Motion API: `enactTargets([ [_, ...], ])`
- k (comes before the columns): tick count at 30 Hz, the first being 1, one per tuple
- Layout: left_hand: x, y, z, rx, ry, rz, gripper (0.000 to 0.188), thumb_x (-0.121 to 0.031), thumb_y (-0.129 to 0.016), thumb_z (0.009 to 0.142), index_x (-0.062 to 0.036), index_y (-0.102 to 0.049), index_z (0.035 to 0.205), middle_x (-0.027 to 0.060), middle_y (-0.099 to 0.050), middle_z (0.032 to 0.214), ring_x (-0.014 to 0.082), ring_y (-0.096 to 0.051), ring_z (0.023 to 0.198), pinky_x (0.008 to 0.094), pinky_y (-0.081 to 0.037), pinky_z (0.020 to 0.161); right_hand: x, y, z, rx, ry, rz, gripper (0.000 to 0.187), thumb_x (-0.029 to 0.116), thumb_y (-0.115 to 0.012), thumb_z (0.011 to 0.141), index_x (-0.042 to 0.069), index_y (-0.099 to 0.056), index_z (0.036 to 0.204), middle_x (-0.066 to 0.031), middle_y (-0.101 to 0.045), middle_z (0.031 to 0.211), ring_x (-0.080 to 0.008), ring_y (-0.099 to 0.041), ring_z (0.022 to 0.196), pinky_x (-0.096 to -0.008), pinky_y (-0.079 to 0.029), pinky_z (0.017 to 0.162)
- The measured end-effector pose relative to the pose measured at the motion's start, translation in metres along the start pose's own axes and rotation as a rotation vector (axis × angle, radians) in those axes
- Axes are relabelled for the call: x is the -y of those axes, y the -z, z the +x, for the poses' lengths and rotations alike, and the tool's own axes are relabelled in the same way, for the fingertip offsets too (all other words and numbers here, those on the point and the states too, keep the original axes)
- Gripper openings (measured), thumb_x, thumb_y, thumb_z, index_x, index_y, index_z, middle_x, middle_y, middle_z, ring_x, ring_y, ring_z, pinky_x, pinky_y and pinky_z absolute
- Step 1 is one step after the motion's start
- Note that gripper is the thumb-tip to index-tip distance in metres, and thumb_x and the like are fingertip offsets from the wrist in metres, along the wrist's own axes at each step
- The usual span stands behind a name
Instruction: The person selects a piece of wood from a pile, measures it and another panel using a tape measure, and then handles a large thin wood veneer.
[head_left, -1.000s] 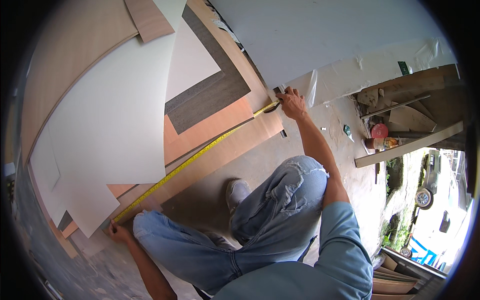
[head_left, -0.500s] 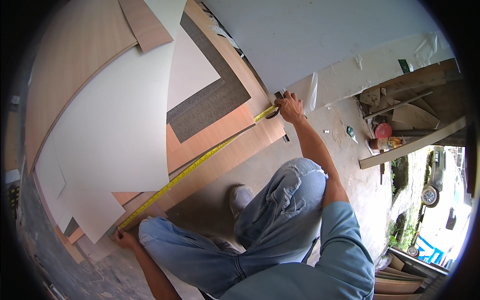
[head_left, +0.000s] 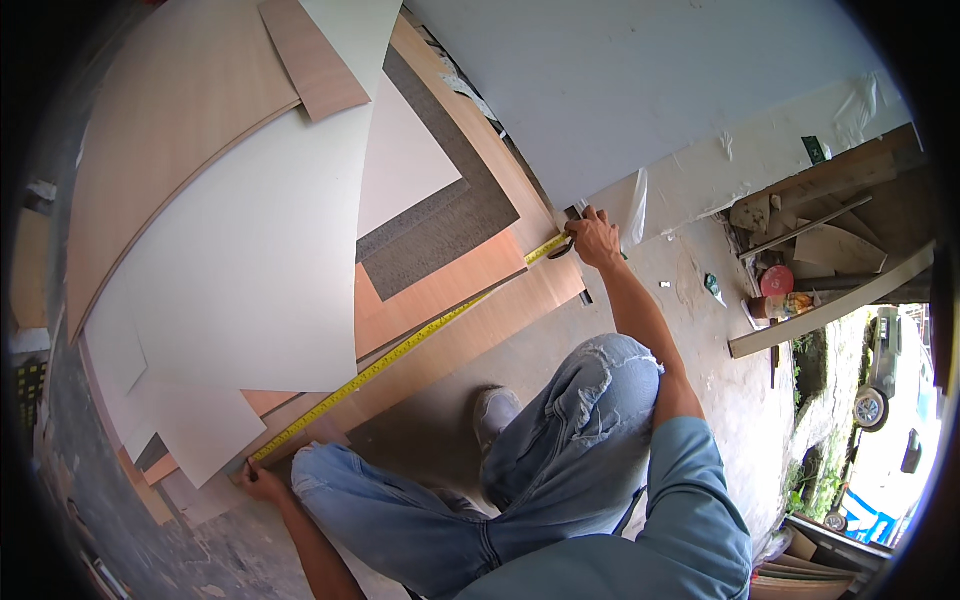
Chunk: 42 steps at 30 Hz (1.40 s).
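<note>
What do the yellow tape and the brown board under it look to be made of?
The yellow tape looks like thin painted steel: a flat, narrow band with dark marks, stretched straight. The brown board looks like wood-grain laminate or veneered ply: fine streaks, matte and thin. Which one cannot be told.

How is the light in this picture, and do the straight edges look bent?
Head view: soft, even daylight on the boards; the outdoor strip at lower right is overexposed. The fisheye bows the board edges and darkens the rim. The yellow tape measure stays sharp between the left hand and right hand.
</note>
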<state>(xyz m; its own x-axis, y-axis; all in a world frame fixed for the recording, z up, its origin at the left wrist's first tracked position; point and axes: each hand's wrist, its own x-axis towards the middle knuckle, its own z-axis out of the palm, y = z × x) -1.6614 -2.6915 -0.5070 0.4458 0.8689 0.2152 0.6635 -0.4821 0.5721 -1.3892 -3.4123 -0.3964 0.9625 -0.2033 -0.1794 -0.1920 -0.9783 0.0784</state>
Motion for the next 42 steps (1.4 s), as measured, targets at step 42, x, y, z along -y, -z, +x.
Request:
enactTargets([
  [42,0.005,0.035,0.040,0.701,0.489,-0.447,0.041,-0.026,-0.064,0.087,0.0075,-0.055,0.109,0.0088,-0.059,0.093,0.0197,-0.057,0.077,0.0331,-0.047,0.068,0.002,0.003,-0.002,-0.043,0.000,0.039,0.025,0.012,-0.053,0.085,0.025,-0.072,0.094,-0.0067,-0.053,0.110,-0.0293,-0.047,0.112,-0.0531,-0.041,0.086],
])
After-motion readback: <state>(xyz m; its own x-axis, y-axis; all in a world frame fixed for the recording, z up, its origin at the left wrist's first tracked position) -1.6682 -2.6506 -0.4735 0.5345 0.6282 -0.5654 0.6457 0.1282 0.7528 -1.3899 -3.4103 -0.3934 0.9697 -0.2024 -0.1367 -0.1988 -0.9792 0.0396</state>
